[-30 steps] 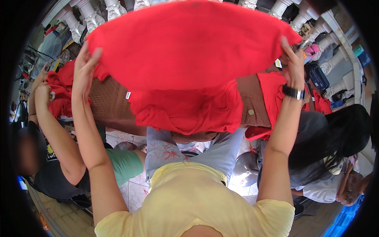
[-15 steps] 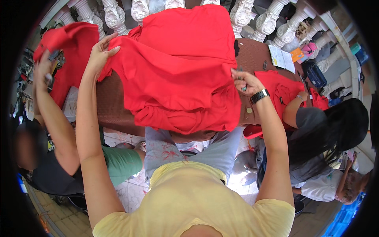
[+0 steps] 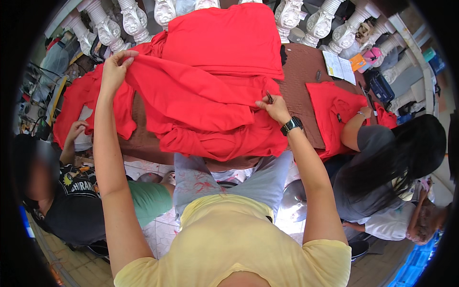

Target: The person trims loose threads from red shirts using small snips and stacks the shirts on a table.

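Both hands' fingers were clamped on red cloth (image 3: 191, 93), the left hand (image 3: 114, 72) at its far-left end, the right hand (image 3: 278, 111), also gripping a dark tool (image 3: 269, 98), nearer the shirt (image 3: 229, 239). The cloth's long axis slanted between them, over the table (image 3: 299, 69).

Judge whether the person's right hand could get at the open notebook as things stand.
Probably yes: nothing tall stands on the brown tablecloth between the right hand and the open notebook, though the hand would likely need to release the red garment first.
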Demonstrator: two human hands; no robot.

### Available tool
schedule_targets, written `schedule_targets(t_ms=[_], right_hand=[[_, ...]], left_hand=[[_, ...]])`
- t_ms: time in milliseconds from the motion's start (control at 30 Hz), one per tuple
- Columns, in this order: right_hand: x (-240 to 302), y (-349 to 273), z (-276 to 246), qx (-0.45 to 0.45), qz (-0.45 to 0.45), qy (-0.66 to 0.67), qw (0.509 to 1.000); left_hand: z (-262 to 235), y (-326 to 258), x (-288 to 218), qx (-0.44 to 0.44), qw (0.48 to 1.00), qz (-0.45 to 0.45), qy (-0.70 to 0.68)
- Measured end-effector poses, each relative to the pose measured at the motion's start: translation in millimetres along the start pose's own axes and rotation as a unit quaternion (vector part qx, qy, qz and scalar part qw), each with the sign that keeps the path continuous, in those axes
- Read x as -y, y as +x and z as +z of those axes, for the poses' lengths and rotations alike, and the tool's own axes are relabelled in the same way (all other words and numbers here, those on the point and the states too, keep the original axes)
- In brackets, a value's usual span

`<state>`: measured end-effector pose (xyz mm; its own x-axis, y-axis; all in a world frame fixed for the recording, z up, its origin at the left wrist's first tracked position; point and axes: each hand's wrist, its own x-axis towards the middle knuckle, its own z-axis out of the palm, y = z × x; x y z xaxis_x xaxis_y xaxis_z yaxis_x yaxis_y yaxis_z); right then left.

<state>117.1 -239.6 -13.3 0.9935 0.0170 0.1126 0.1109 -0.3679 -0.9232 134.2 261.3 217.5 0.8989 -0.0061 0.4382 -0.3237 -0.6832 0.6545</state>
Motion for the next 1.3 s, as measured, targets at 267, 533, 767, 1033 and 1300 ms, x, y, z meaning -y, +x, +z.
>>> schedule_targets(t_ms=[267,533,767,1033,1300], right_hand=[[129.3,88.0,-127.1,-0.255,-0.218,0.112,0.935],[203.1,133.1,-241.2,-0.126,-0.216,0.217,0.944],[217.6,87.9,-200.8,-0.056,-0.177,0.080,0.979],[229.2,5.3,-166.6,-0.069,-0.242,-0.227,0.941],[202.6,85.3,-169.4,-0.130,-0.320,-0.302,0.889]], left_hand=[[-49.1,18.3,-10.2,-0.139,0.984,0.083,0.069],[-92.9,74.9,-40.6,-0.133,0.985,0.061,-0.094],[-89.2,60.2,-76.3,-0.186,0.967,0.020,-0.174],[-116.8,2.6,-89.4,-0.319,0.923,0.135,0.170],[-72.4,67.9,-27.6,-0.092,0.994,-0.025,-0.045]])
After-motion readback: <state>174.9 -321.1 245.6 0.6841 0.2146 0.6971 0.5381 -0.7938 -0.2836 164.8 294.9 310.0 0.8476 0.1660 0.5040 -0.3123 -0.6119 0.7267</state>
